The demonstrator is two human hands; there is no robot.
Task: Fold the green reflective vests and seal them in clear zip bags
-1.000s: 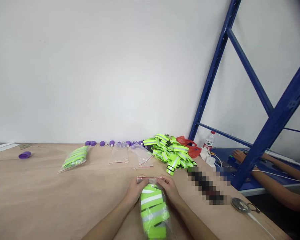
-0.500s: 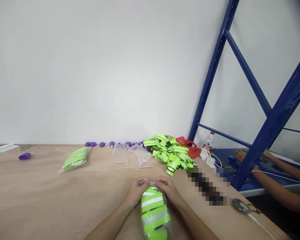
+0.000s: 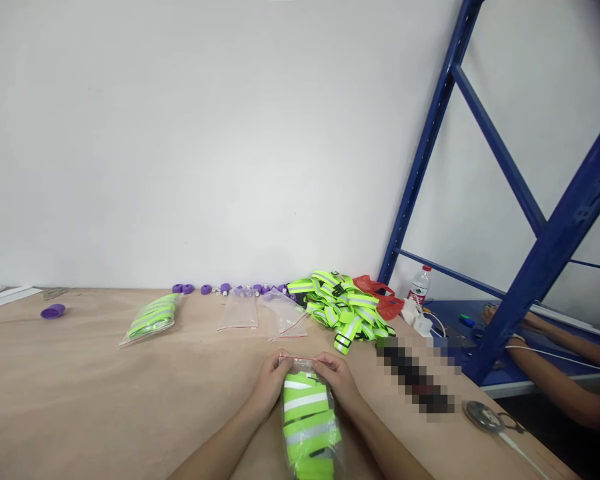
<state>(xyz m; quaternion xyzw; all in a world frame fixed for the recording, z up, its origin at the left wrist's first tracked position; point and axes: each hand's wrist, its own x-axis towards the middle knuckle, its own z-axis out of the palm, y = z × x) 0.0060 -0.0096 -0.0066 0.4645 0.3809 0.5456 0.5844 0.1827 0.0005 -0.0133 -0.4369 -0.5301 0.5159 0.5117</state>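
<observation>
A clear zip-lock bag [image 3: 310, 413] with folded neon-yellow reflective straps inside lies at the front middle of the table. My left hand [image 3: 273, 380] pinches the left end of its red-lined top edge. At the right end of that same edge, my right hand [image 3: 337, 380] is closed with thumb and fingers. Ahead of my hands are flat, see-through zip-lock bags [image 3: 240, 312]. Beyond my right hand is a heap of loose reflective straps [image 3: 343, 303] with black buckles. Another filled bag [image 3: 153, 317] rests to the left.
Purple caps [image 3: 206, 289] line the wall, and a purple cup [image 3: 53, 311] lies far left. A red plastic bag [image 3: 390, 305], a bottle [image 3: 419, 283] and white plugs [image 3: 416, 319] stand right. A blue rack post [image 3: 535, 267] rises before another person's arms [image 3: 555, 373]. A round disc [image 3: 483, 417] has a cable.
My left hand has shifted slightly along the bag's top edge and lifted a little. My right hand keeps its hold. The view has moved very slightly.
</observation>
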